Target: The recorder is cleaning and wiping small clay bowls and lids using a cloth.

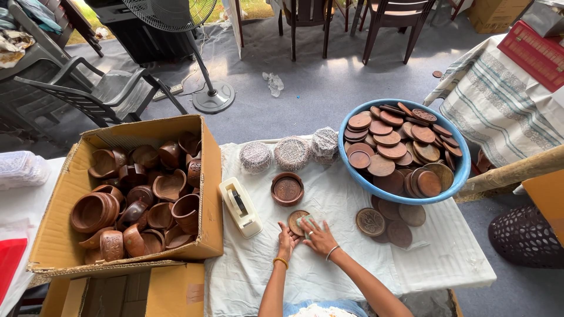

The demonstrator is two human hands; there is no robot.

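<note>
Covering round wooden lid [295, 221] — left hand [286, 239], right hand [318, 235]; lid half hidden.

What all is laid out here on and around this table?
disc: one, brown wood, under both hands
pad: one, pale green, on the disc
lidded bowl: one, brown, mid-table
tape dispenser: one, cream, beside the box
box: one, cardboard, left, full of brown wooden bowls
basin: one, blue, right, heaped with wooden lids
loose lids: several, brown, below the basin
wrapped bundles: three, whitish, table's far edge
fan: one, grey, on the floor
left hand: touching the disc
right hand: pressing the pad
</note>
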